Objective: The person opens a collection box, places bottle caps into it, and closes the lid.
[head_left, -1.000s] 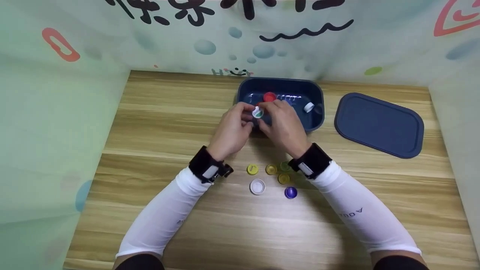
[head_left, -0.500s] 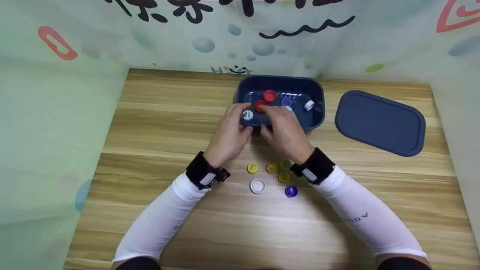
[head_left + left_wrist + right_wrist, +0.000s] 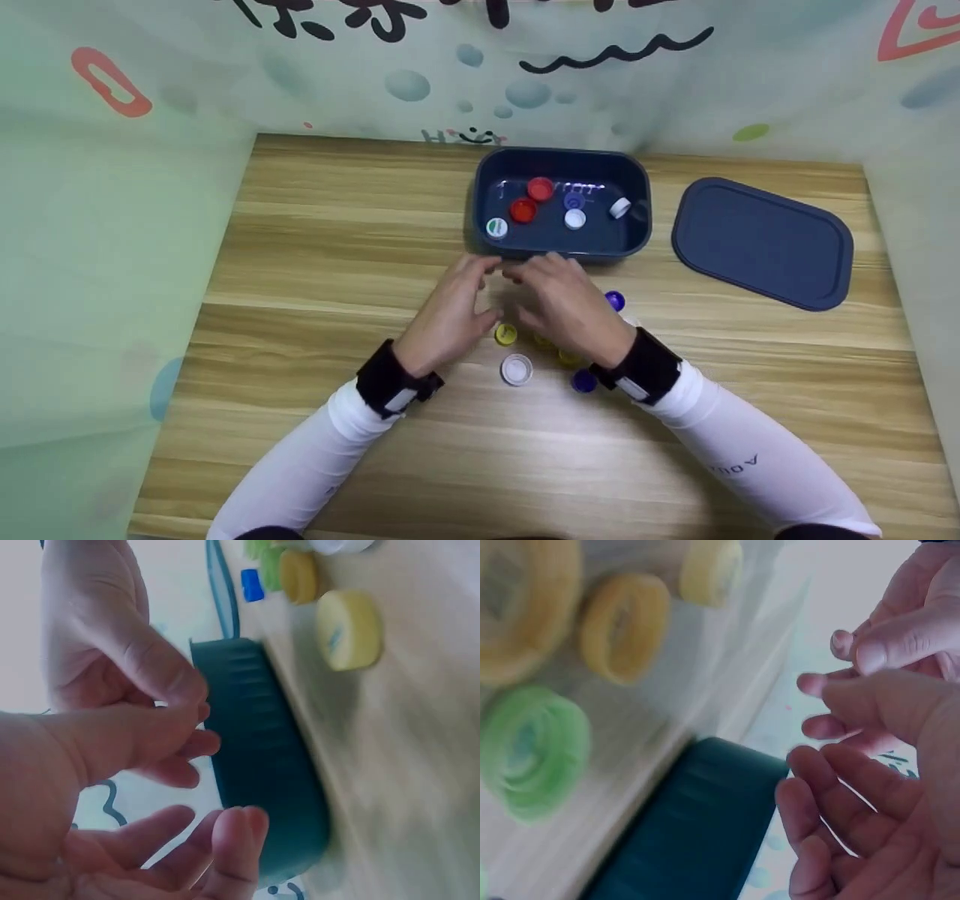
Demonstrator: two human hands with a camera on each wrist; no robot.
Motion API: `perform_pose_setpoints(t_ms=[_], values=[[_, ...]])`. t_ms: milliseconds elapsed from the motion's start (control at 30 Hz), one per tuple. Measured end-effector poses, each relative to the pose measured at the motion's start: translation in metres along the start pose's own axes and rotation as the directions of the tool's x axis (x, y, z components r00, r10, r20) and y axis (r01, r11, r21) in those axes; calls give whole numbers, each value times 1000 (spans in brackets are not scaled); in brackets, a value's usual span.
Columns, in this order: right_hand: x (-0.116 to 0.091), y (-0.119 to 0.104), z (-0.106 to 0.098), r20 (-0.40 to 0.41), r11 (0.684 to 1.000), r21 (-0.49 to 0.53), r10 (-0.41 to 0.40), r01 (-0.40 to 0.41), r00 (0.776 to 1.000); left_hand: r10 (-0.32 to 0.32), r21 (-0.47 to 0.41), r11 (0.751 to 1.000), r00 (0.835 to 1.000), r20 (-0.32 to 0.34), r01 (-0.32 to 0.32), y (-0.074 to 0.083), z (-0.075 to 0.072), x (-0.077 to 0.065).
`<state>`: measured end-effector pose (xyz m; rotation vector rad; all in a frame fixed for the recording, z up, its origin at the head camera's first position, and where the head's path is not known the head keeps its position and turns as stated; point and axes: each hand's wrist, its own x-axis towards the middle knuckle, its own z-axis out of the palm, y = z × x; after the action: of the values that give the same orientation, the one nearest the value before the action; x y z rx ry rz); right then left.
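Note:
Both hands hover over the table just in front of a dark blue plastic box (image 3: 562, 251), fingers loosely bent and holding nothing. My left hand (image 3: 448, 319) is nearest a yellow bottle cap (image 3: 506, 334). Above other yellow caps, partly hiding them, is my right hand (image 3: 574, 311); the right wrist view shows a yellow cap (image 3: 626, 628) and a green cap (image 3: 534, 754) close by. Inside the box lie two red caps, one of them a dark red cap (image 3: 523, 211), a blue cap (image 3: 574, 201), two white caps and a white-and-green cap (image 3: 496, 228).
A white cap (image 3: 516, 370) and a purple-blue cap (image 3: 584, 381) lie nearer the person. Another blue cap (image 3: 615, 301) sits beside the right hand. The box's flat lid (image 3: 763, 244) rests at the right. A printed curtain (image 3: 337, 90) stands behind the table.
The white-and-green cap, earlier held between both hands, was let go into the box at its front left corner. Both hands then drew back out of the box toward the person.

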<state>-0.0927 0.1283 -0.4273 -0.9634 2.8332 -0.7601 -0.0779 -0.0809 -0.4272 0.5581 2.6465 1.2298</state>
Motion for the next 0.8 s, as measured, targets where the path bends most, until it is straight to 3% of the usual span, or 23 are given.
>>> perform_pose_setpoints(t_ms=[300, 600, 800], values=[[-16, 9, 19, 83, 997, -14, -76, 77, 994, -7, 80, 997, 994, 105, -1, -14, 20, -15], [-17, 9, 32, 131, 995, -15, -98, 101, 987, 3, 151, 988, 996, 86, -16, -19, 34, -21], [-17, 9, 35, 116, 995, 0, -98, 99, 988, 6, 190, 982, 998, 54, -17, -21, 38, -20]])
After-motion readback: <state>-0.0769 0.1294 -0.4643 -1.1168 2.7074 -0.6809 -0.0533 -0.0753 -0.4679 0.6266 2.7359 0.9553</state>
